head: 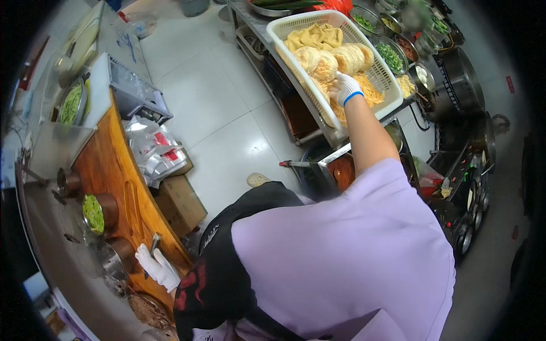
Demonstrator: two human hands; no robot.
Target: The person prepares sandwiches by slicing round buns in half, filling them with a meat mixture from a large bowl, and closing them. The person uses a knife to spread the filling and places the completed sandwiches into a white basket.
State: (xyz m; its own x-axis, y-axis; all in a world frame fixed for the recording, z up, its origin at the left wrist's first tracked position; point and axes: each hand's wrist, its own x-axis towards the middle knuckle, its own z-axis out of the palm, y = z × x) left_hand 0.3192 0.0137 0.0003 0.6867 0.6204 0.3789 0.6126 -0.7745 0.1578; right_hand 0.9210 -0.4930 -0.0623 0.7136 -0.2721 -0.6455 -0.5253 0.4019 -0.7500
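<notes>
My right hand [346, 88], in a white knit glove with a blue cuff, reaches into a white plastic basket [394, 97]. Its fingers touch the edge of a round layered flatbread [326, 67], but their grip is partly hidden. More flatbreads [347, 58] stand in a row beside it, with yellowish shredded strips [370, 90] below and a folded yellowish sheet [315, 37] behind. At the left, my gloved left hand [158, 267] is over a wooden counter [100, 149]. A knife-like tool [156, 242] passes between its thumb and fingers. Wooden tongs [133, 209] lie close by.
Bowls of chopped greens [389, 58] line the basket's right side. A large metal pot [458, 85] stands beyond them. On the counter are a metal container of shredded greens [94, 213] and a dish of brown food [149, 311]. Cardboard boxes [181, 204] sit beneath its edge.
</notes>
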